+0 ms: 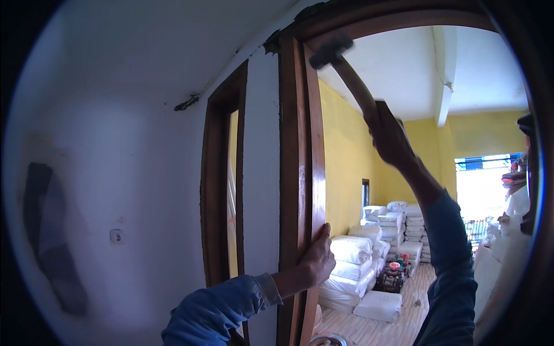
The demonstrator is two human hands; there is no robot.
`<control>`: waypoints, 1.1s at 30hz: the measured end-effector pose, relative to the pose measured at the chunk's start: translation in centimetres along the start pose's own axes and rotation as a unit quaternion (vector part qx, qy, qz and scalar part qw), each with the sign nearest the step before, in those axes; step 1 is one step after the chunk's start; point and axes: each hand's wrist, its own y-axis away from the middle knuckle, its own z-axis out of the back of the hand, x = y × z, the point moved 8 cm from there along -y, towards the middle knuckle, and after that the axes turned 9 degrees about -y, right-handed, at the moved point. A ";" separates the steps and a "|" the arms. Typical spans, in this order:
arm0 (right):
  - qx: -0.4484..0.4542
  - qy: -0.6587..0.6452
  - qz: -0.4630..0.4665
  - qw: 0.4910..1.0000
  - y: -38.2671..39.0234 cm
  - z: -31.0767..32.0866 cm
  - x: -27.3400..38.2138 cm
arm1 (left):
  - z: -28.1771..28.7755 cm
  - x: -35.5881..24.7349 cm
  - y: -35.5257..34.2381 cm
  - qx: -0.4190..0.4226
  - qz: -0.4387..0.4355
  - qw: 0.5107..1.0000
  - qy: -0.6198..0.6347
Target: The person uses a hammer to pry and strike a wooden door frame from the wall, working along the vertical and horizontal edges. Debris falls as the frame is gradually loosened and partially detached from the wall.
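Observation:
My right hand [388, 138] is raised and wrapped around the wooden handle of a hammer [353, 79]. The dark, blocky hammer head is up by the top corner of a brown wooden door frame [291, 150], close to a glossy upright board [316, 167] set along its inner side. Whether the head touches the wood I cannot tell. Lower down, my left hand [314, 262] grips the board's edge, one finger pointing up along it; the other fingertips are partly hidden. Both my arms are in blue sleeves.
Left of the frame, a narrow wooden-framed opening [216, 190] is set in the white wall [138, 161], near a wall socket [117, 236]. Through the doorway, stacked white sacks [352, 259] line a yellow wall [346, 155]. A dark machine-like object [391, 278] stands on the striped floor [369, 331].

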 end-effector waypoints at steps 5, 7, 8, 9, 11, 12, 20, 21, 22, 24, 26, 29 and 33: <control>0.013 0.169 0.035 0.985 -8.3 -1.6 4.0 | -0.9 -1.6 -2.0 -0.018 -0.029 0.998 0.056; 0.016 0.273 0.140 0.952 -11.0 -2.0 7.4 | -1.3 -1.7 -2.7 -0.047 0.009 0.996 0.081; 0.023 0.322 0.184 0.928 -11.9 -2.5 9.0 | -1.7 -2.0 -2.9 -0.049 0.027 0.998 0.030; 0.046 0.400 0.193 0.895 -13.6 -3.3 10.3 | -1.7 -2.8 -3.1 -0.071 0.015 0.997 0.017; -0.007 0.230 0.156 0.961 -16.1 -2.2 13.2 | -1.2 -3.7 -3.3 -0.130 0.030 0.991 0.018; -0.022 0.208 0.195 0.958 -16.6 -2.1 15.1 | -1.7 -4.4 -3.9 -0.094 0.012 0.993 0.070; -0.046 0.187 0.204 0.960 -19.1 -4.7 14.5 | -2.6 -5.6 -5.5 -0.008 -0.009 0.995 0.100; 0.003 0.258 0.204 0.944 -19.5 -5.6 13.3 | -2.6 -5.7 -5.6 -0.012 -0.014 0.994 0.107; 0.056 0.332 0.168 0.927 -20.0 -6.2 11.7 | -2.5 -5.9 -5.7 -0.023 -0.021 0.994 0.101; 0.117 0.417 0.123 0.893 -20.7 -6.7 9.5 | -2.7 -6.0 -6.1 -0.024 -0.017 0.993 0.114; 0.144 0.439 0.091 0.882 -20.9 -6.9 8.5 | -3.3 -6.5 -6.6 0.000 -0.028 0.994 0.105; 0.138 0.431 -0.008 0.892 -20.6 -6.7 7.7 | -3.3 -6.6 -7.2 -0.015 -0.018 0.991 0.135; 0.121 0.421 -0.026 0.899 -20.6 -6.7 8.4 | -3.2 -6.8 -7.2 -0.029 -0.022 0.989 0.144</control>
